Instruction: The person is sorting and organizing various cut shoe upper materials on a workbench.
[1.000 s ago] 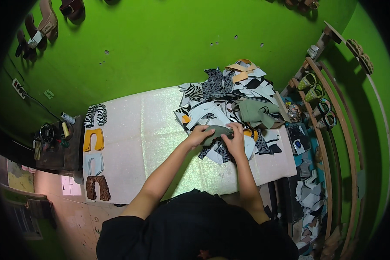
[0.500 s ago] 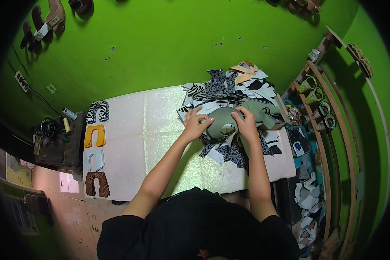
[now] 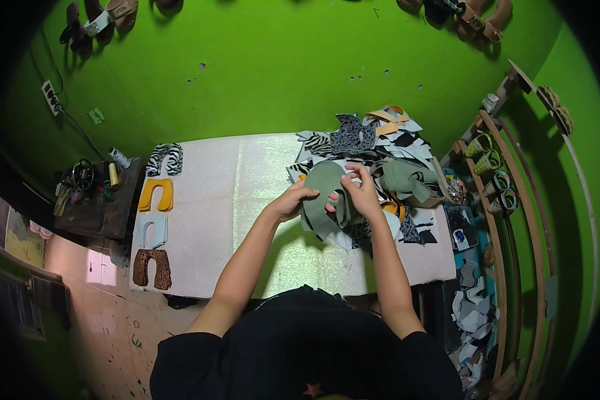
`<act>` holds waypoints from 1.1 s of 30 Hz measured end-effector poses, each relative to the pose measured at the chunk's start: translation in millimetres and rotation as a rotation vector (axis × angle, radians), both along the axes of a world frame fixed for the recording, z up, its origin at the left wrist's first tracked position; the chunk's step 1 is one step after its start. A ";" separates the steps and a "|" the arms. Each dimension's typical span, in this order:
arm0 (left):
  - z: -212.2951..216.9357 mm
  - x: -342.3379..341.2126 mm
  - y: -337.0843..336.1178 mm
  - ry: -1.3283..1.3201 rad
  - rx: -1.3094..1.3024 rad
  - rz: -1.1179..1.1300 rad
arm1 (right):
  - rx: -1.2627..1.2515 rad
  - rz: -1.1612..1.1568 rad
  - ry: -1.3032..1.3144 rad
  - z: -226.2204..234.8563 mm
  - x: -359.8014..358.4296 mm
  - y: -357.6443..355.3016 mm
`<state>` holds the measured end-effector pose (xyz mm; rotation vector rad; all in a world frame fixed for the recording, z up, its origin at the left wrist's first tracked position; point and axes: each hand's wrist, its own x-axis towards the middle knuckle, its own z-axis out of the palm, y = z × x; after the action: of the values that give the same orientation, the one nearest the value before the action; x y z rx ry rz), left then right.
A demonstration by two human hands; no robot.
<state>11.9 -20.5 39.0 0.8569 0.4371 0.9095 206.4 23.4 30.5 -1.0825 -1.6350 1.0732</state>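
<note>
Grasped in our left hand [image 3: 289,203] and right hand [image 3: 362,195], curved green cutouts [image 3: 320,183] by the scrap heap [image 3: 373,148] could slip if pinching slackens.

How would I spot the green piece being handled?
Find the pale table, then the scrap pile on its right. At the pile's near edge, the left hand and right hand hold the green piece; the green bundle to its right is unheld.

Walls [image 3: 267,67] were bright green, pocked with small holes; power strip [image 3: 51,98] hung at left. Pale, shimmering table [image 3: 203,220] stood near the far wall, dark worktable [image 3: 103,220] to its left. Wooden rack [image 3: 541,280] stood at right. Pinkish floor [image 3: 113,320] showed dark marks, a light patch [image 3: 103,263].
</note>
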 end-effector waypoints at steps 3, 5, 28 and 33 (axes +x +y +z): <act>-5.3 -11.4 -8.8 -0.054 0.026 0.018 | -0.041 0.035 0.074 -13.4 -14.3 -9.3; -8.9 -20.2 -15.3 -0.068 0.031 0.039 | -0.044 0.104 0.028 -18.2 -23.1 -16.6; -17.3 -130.9 -77.6 0.133 -0.086 0.029 | 0.060 0.605 -0.204 37.0 -124.8 -53.2; -27.1 -144.8 -82.3 0.239 -0.157 0.086 | 0.165 0.607 -0.243 39.1 -147.2 -59.4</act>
<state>-132.9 -102.8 11.9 0.8106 0.7480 0.8419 59.2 -36.0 69.6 -0.6317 -2.2900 1.1831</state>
